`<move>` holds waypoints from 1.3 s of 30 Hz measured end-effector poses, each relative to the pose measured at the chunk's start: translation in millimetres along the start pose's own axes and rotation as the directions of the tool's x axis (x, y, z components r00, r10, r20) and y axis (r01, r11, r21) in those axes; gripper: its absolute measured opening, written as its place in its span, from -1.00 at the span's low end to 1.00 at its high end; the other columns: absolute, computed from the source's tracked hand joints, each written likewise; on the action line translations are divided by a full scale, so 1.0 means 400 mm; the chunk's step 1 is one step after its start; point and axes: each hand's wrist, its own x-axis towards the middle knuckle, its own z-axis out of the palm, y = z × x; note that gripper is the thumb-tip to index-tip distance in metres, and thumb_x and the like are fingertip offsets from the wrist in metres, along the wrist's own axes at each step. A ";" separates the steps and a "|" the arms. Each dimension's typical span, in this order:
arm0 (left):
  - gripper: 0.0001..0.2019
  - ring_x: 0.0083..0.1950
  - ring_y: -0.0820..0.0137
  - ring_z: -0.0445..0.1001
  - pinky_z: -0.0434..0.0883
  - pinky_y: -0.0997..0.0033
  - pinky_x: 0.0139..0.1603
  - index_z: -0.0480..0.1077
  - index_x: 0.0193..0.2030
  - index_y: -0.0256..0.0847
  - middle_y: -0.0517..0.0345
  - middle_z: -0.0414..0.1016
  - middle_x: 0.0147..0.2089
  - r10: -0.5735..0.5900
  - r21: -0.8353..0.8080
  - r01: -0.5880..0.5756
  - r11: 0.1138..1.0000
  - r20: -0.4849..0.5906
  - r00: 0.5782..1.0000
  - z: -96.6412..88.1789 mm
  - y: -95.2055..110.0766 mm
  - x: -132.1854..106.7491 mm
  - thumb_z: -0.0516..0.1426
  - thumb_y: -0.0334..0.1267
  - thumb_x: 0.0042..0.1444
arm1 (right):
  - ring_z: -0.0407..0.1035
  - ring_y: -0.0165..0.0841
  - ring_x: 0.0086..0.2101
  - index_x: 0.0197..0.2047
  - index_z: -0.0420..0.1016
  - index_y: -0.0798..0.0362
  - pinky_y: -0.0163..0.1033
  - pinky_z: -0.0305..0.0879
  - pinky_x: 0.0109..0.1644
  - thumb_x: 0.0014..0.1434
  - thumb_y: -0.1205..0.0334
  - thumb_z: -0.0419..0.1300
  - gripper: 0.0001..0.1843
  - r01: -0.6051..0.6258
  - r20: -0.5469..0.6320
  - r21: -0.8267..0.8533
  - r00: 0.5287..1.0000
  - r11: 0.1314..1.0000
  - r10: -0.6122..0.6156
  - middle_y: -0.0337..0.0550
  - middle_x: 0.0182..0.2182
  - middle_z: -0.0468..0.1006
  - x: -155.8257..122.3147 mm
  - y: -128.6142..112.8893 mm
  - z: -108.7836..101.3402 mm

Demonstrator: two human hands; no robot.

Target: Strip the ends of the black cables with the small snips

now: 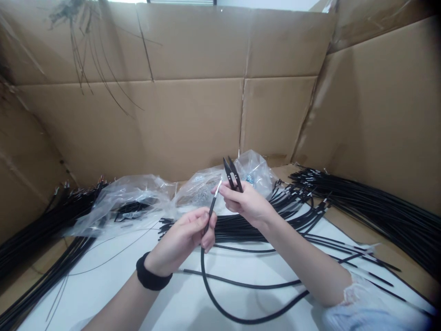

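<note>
Between thumb and fingers, my left hand (198, 227) grips a black cable (211, 212) just below its stripped end, which points up and shows a white tip. The rest of that cable loops down over the white table and passes under my right forearm. My right hand (243, 200) holds black thread snips (233, 177), their blades pointing up and slightly apart. The thumb and fingertip of this hand are at the cable's white tip; whether they pinch it is hard to make out. Behind both hands lies a bundle of black cables (227, 228).
Clear plastic bags (138, 195) lie at the back against a cardboard wall (193, 124). Further bundles of black cables rest at the left (44, 220) and right (372, 207). Several loose cables cross the white tabletop (237, 269). Thin dark strands (99, 59) hang on the cardboard.
</note>
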 end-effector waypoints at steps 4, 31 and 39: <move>-0.75 -0.47 0.58 0.20 0.16 0.56 -0.40 0.28 -0.24 -0.34 0.18 0.23 -0.53 0.049 0.092 -0.041 0.995 -0.091 0.995 0.002 0.004 0.008 -0.04 -0.15 0.22 | -0.15 -0.62 -0.67 -0.34 0.43 0.23 -0.39 -0.30 -0.62 -0.09 0.04 0.29 -0.61 -0.011 -0.125 -0.012 0.992 1.000 0.010 -0.38 -0.70 -0.02 -0.007 0.007 0.024; -0.72 -0.52 0.54 0.22 0.19 0.53 -0.44 0.27 -0.31 -0.29 0.22 0.26 -0.57 0.243 0.526 -0.059 0.848 -0.289 0.926 0.022 -0.002 0.010 -0.08 -0.11 0.22 | -0.15 -0.64 -0.70 -0.40 0.24 0.17 -0.44 -0.23 -0.65 -0.03 0.14 0.25 -0.70 -0.068 -0.026 0.190 0.997 0.979 0.074 -0.40 -0.70 0.05 0.004 0.050 0.044; -0.75 -0.53 0.58 0.14 0.13 0.54 -0.45 0.22 -0.36 -0.32 0.23 0.16 -0.59 0.176 0.278 -0.126 0.952 -0.161 0.971 0.020 -0.024 0.014 -0.04 -0.16 0.21 | -0.15 -0.67 -0.74 -0.41 0.25 0.19 -0.49 -0.27 -0.70 -0.02 0.17 0.24 -0.71 -0.270 0.295 0.222 0.935 0.937 0.199 -0.30 -0.70 0.27 0.016 0.050 0.012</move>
